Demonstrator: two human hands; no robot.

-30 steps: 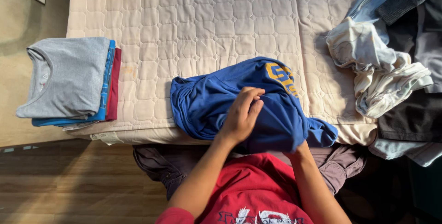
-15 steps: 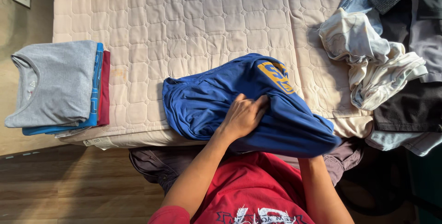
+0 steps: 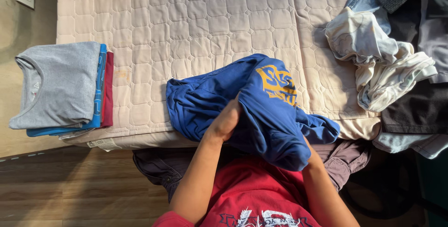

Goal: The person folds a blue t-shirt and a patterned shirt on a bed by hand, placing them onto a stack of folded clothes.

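A rumpled blue shirt (image 3: 261, 105) with a yellow print lies at the near edge of a quilted beige mattress (image 3: 200, 21). My left hand (image 3: 225, 122) grips a fold of the shirt near its middle, fingers tucked into the cloth. My right hand is hidden inside the shirt; only the wrist (image 3: 313, 159) shows below the fabric, so its grip is not visible.
A folded stack of shirts (image 3: 60, 87), grey on top of blue and dark red, sits at the mattress's left edge. A pile of unfolded clothes (image 3: 387, 63), white, dark and denim, lies at the right. Wooden floor is below left.
The shirt has been turned and lifted on the right, so the yellow print now faces up more fully. My left hand has shifted left and dug deeper into the fabric.
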